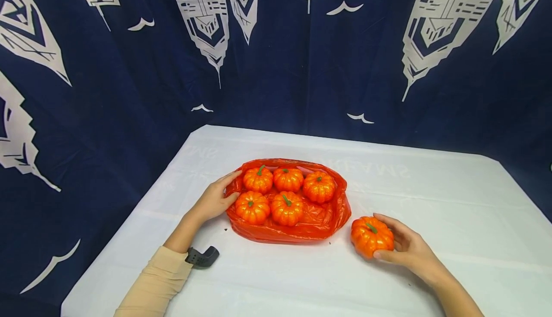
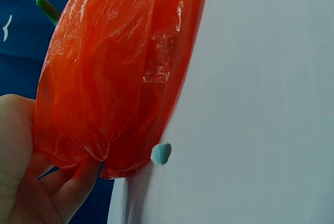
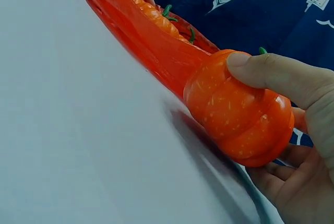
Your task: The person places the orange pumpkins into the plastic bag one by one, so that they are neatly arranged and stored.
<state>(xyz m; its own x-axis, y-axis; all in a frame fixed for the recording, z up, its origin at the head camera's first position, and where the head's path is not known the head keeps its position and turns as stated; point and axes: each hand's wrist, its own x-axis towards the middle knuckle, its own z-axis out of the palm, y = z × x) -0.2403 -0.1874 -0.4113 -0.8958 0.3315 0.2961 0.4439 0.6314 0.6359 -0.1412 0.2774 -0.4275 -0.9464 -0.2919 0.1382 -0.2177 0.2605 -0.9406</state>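
Observation:
A small orange toy pumpkin (image 1: 370, 236) with a green stem is gripped by my right hand (image 1: 403, 247), thumb on the near side and fingers round the far side. In the right wrist view the pumpkin (image 3: 240, 112) is held over the white surface, its shadow beneath. To its left lies a red plastic bag (image 1: 280, 233), spread wide with its mouth facing up. Several like pumpkins sit inside in two rows, among them one at the back right (image 1: 319, 186). My left hand (image 1: 215, 198) grips the bag's left end, its fingers partly hidden behind the plastic (image 2: 104, 93).
A white cloth (image 1: 276, 278) covers the table. Behind it hangs a dark blue curtain (image 1: 280, 87) printed with white buildings and birds. A black wrist strap (image 1: 202, 257) juts from my left forearm, near the bag's front left. Tiny dark specks dot the cloth.

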